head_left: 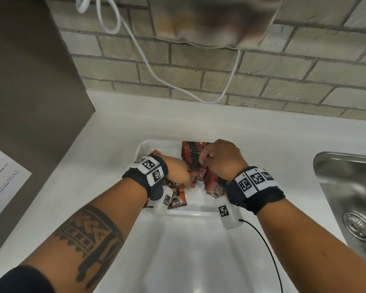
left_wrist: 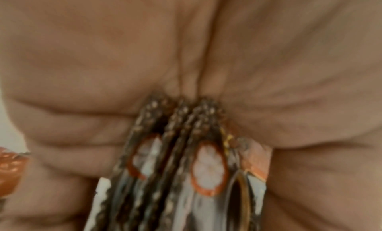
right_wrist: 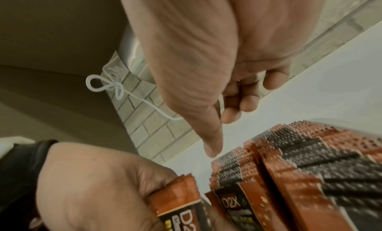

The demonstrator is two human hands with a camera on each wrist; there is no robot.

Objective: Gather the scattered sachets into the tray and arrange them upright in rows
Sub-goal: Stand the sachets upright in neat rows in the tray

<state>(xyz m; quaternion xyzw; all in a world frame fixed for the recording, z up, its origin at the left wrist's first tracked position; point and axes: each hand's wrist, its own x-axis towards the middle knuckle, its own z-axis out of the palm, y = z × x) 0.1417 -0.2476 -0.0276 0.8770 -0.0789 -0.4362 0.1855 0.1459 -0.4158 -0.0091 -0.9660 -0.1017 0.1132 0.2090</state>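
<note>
A white tray (head_left: 144, 145) on the counter holds brown and black sachets. Several stand upright in rows (head_left: 191, 153) along its right and back, and appear again in the right wrist view as upright rows (right_wrist: 299, 169). My left hand (head_left: 186, 178) grips a bundle of several sachets (left_wrist: 186, 153) inside the tray, just left of the rows; this held bundle (right_wrist: 179, 200) is upright. My right hand (head_left: 203, 160) hovers over the rows with loosely curled fingers holding nothing, its thumb (right_wrist: 208, 146) at their top edges. Loose sachets lie flat under my left wrist (head_left: 179, 199) and at the back left (head_left: 154, 154).
A second white tray or lid (head_left: 188, 261) sits in front, near me. A steel sink (head_left: 347, 187) is at the right and a paper sheet (head_left: 0, 176) at the left. A brown panel (head_left: 30, 81) walls the left side. A white cable (head_left: 156, 77) hangs on the brick wall.
</note>
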